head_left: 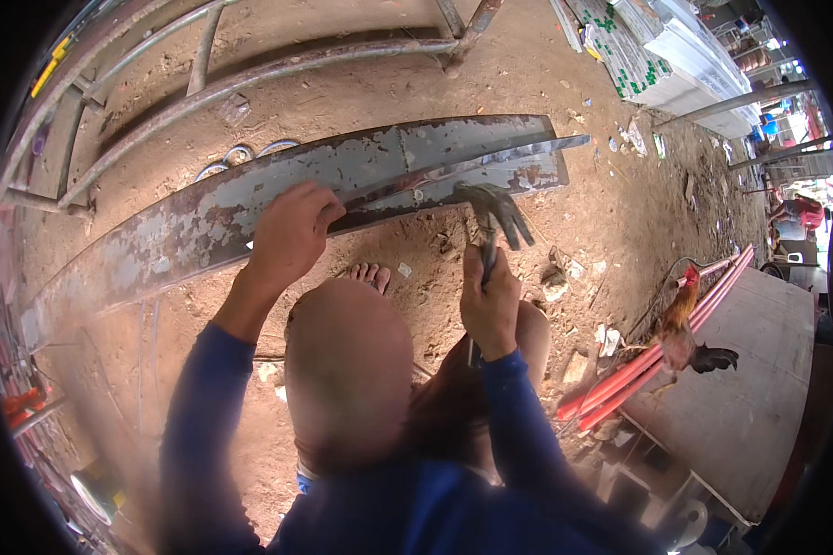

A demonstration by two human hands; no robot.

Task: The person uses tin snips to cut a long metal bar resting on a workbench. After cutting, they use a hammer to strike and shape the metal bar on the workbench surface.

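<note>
**A:** Out on the bare dirt ground (611, 213), there's a long metal strip (278, 199) running across the view, curved-looking, grey with paint flaking off in patches so rusty brown shows through. Seems folded lengthwise, with a raised edge near the right end.

**B:** What are the hands doing?

**A:** They're apart. Left hand (292, 231) is pressed down on the strip around its middle, fingers curled over the upper fold. Right hand (491, 301) is wrapped tight round the handle of a claw hammer (492, 222); the dark steel head sits right at the strip's lower edge, claw pointing right. Blue long sleeves, bare knees, and toes of a bare foot (370, 273) just below the strip.

**B:** Anything around?

**A:** Rusty round tube framing (250, 79) behind the strip. Upper right, a stack of white flat packs (657, 55) with small green marks on their sides. On the right, a grey slab (750, 388) with red-orange pipes (657, 356) along its edge, and a rooster (680, 328) standing by them. Bits of pale rubble scattered in the dirt. Bottom left looks like a round tin, too blurred to tell.
</note>
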